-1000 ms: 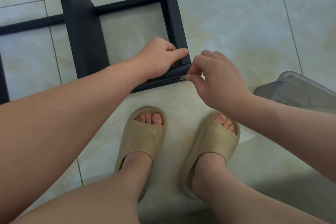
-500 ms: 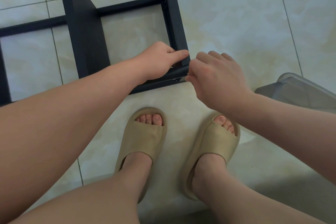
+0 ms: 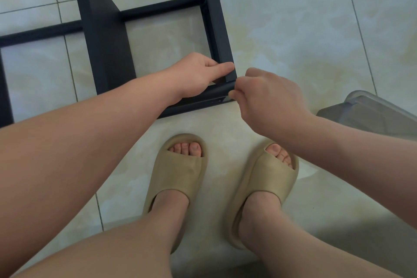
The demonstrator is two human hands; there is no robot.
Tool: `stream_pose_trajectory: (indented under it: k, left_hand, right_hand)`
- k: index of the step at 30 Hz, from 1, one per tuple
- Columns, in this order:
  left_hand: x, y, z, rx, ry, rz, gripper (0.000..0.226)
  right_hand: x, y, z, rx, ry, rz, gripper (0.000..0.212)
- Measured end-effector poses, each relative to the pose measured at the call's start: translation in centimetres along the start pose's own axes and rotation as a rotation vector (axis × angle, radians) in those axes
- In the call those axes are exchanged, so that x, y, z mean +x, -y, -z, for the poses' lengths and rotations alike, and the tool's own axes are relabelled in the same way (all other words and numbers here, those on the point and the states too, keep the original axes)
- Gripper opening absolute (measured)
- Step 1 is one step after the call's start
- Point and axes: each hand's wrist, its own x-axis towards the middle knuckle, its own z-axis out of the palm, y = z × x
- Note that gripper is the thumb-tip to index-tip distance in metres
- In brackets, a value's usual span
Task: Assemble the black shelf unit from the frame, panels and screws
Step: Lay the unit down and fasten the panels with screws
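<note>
The black shelf frame (image 3: 214,18) stands on the tiled floor in front of me, with a black panel (image 3: 106,47) fixed upright inside it. My left hand (image 3: 198,74) grips the frame's near right corner, thumb laid along the upright bar. My right hand (image 3: 266,99) is curled at the outer side of that same corner, fingertips pinched against the end of the lower bar (image 3: 216,92). Whatever the fingers pinch is too small to see. A small fitting shows on the bar just below the corner.
My two feet in tan slides (image 3: 178,178) stand on the floor just under the corner. A clear plastic container (image 3: 374,115) sits at the right edge. More black frame bars (image 3: 40,31) run off to the left.
My right hand has turned slightly at the corner, knuckles rolling upward. My left hand keeps its grip in the same place.
</note>
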Motion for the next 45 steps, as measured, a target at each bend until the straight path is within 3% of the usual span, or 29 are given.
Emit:
stream_pose_trajectory:
  k: [4,11,22,27,32,39,41,43,45]
  left_hand:
    - [-0.1,0.0,0.2,-0.012,0.053,0.007,0.054]
    - [-0.3,-0.1,0.1,0.032,0.074,0.02,0.062]
    - [-0.5,-0.1,-0.8,0.0,0.031,-0.007,0.062]
    - [-0.5,-0.2,-0.8,-0.011,0.042,-0.031,0.059]
    - [-0.6,-0.3,-0.8,-0.039,0.057,-0.025,0.057]
    - [-0.7,-0.4,-0.8,-0.02,0.045,-0.023,0.058]
    - [-0.7,-0.3,-0.8,-0.013,0.039,-0.029,0.058]
    - [-0.7,-0.2,-0.7,-0.008,0.038,-0.03,0.057]
    - [-0.7,-0.1,-0.7,-0.021,0.046,-0.03,0.057]
  right_hand:
    - [0.8,-0.5,0.4,0.152,0.072,-0.047,0.024]
    - [0.9,-1.4,0.5,0.24,0.076,0.058,0.025]
    - [0.8,-2.0,1.2,0.3,0.072,0.106,0.014]
    - [0.3,-1.6,0.5,0.195,0.026,0.124,0.015]
    - [-0.2,-0.8,-0.7,0.264,0.027,-0.059,0.017]
    - [-0.1,-0.1,-0.5,0.676,0.141,-0.372,0.025]
    - [0.0,-0.2,-0.1,0.547,0.169,-0.307,0.027]
    - [0.2,-0.5,0.3,0.258,0.099,-0.165,0.025]
    - [0.2,-0.7,0.6,0.169,0.019,-0.057,0.013]
